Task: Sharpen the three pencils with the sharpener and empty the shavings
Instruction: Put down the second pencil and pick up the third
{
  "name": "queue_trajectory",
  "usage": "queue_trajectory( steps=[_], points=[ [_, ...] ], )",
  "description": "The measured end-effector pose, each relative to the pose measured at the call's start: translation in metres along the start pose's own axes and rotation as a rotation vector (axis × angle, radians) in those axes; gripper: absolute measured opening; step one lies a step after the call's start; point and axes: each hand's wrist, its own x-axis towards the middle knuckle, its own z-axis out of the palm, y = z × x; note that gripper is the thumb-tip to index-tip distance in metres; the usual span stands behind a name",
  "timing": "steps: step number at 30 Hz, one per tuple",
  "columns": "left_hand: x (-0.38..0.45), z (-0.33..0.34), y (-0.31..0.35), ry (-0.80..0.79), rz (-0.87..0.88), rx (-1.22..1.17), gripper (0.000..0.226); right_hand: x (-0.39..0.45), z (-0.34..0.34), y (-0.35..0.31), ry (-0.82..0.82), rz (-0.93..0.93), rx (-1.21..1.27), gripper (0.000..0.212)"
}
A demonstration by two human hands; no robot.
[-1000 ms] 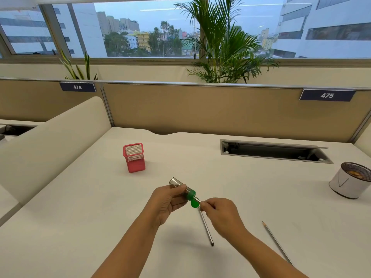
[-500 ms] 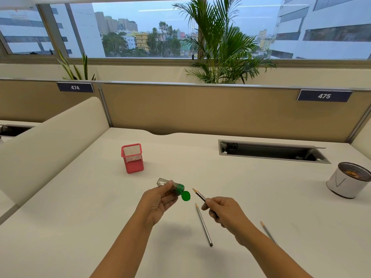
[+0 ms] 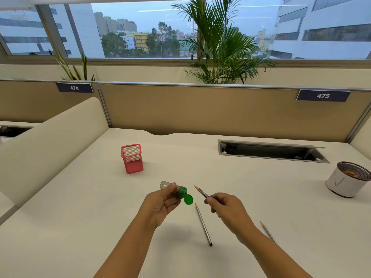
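Office cubicle, white desk (image 3: 80, 227) under a window, tan partition behind. Near to far. Two pencils lie on the desk: one (image 3: 203, 225) at about 6 o'clock from the hands, tip pointing away, and another (image 3: 268, 231) at 4 o'clock, partly hidden by the right forearm. Both tips look sharpened, though the second is small in view.

The left hand (image 3: 160, 203) grips the sharpener (image 3: 175, 190), a clear canister type with a green head, fingers curled round its body; its green flap lid (image 3: 188, 199) hangs open below the head. The right hand (image 3: 226, 207) pinches a third pencil (image 3: 200, 192) near its front end, tip clean and pointed, aimed at 10 o'clock toward the sharpener but just apart from it.

Change: a second ago this pencil sat in the sharpener head; now it is out and the hands have separated. Judgement: sharpening looks about done, and emptying the shavings is left. Brownish shavings seem visible inside the clear body.

Further off: a red mesh pen holder (image 3: 131, 158) at 11 o'clock, empty as far as visible. A white mesh-topped bin (image 3: 348, 182) at 2 o'clock, with brownish scraps inside, is the likely dump spot.
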Motion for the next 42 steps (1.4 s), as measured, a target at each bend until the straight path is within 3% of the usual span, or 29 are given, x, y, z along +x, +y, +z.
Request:
queue_trajectory(
  steps=[10,27,37,42],
  points=[
    [0.003,-0.012,-0.009,0.051,-0.017,0.006,0.006,0.013,-0.005,0.040,0.135,0.068,-0.026,0.015],
    [0.004,-0.021,-0.027,0.079,-0.054,0.041,0.006,0.020,-0.013,0.092,0.168,0.259,0.169,0.018],
    [0.004,-0.021,-0.032,0.081,-0.064,0.070,0.005,0.024,-0.007,0.112,0.283,0.141,-0.239,0.018],
    [0.005,-0.022,-0.033,0.088,-0.065,0.088,0.006,0.026,-0.003,0.115,0.261,0.067,-0.497,0.022]
  ],
)
